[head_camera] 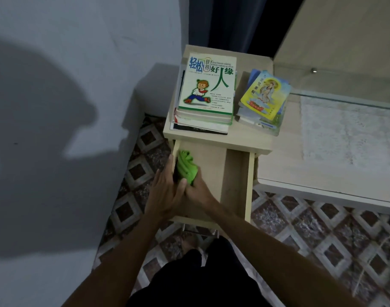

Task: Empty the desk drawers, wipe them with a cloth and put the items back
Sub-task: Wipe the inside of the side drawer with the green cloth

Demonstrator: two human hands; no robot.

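You look into a dim, bluish room; light from behind you throws your large shadow (41, 103) on the wall (101, 29) at nine o'clock, and edges bend and soften, blurring the floor tiles (322, 240) at five o'clock

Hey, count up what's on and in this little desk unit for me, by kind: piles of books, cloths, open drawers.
Piles of books: 2, the tall pile topped by a green and white book and the smaller pile topped by a yellow book
Cloths: 1, the green cloth, in the drawer under the right hand
Open drawers: 1, the drawer
Total: 4
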